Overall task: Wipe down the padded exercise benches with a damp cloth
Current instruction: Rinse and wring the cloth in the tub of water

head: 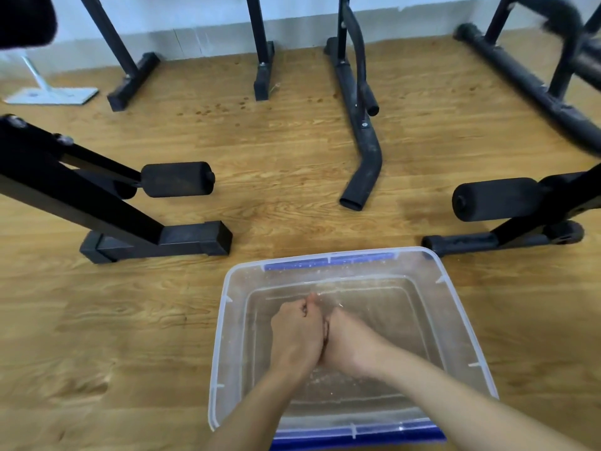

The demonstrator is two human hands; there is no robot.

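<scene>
On my feed a white mop head (52, 94) lies far left on the wooden floor (292, 141). Nearer, the left bench frame (97, 203) carries a foam roller (177, 179).

At centre, the left hand (296, 330) is curled into a fist, its grip closed on a thin dark strip I take to be the cloth (326, 333). The right hand (349, 343) is pressed against it, but its fingers are hidden, so I cannot tell how that grip is set. Both hands sit low inside the clear tub (452, 304), in or just over shallow water (383, 320). The right bench frame (507, 236) stands just beyond the tub's far right corner.

My worry is a cloth lifted out too wet. It would drip across the floor, leave it slick, and soak the padding instead of wiping it. Leaning on the rim could also slop water over.

Only an edge of the cloth shows. It is a seam between the palms running from near me to away, so I judge its long axis lies that way, bunched.
</scene>
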